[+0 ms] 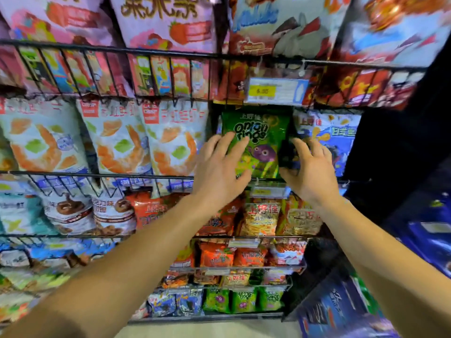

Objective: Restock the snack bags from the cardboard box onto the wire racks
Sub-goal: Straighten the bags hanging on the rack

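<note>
A green onion rings bag (258,132) stands upright in the wire rack (146,176), in the middle tier right of centre. My left hand (219,167) lies on the bag's left side with fingers spread and nearly straight, its thumb across the lower front. My right hand (310,172) is at the bag's right edge. Its fingers reach up into the dark gap between this bag and a blue bag (336,140), and its thumb touches the green bag's lower right corner. No cardboard box is in view.
White shrimp-chip bags (114,140) fill the tier to the left. A price tag (275,91) hangs on the rack above. Orange and yellow bags (261,219) sit in the tiers below, more small green bags (244,300) at the bottom. Blue packs (341,311) lie at lower right.
</note>
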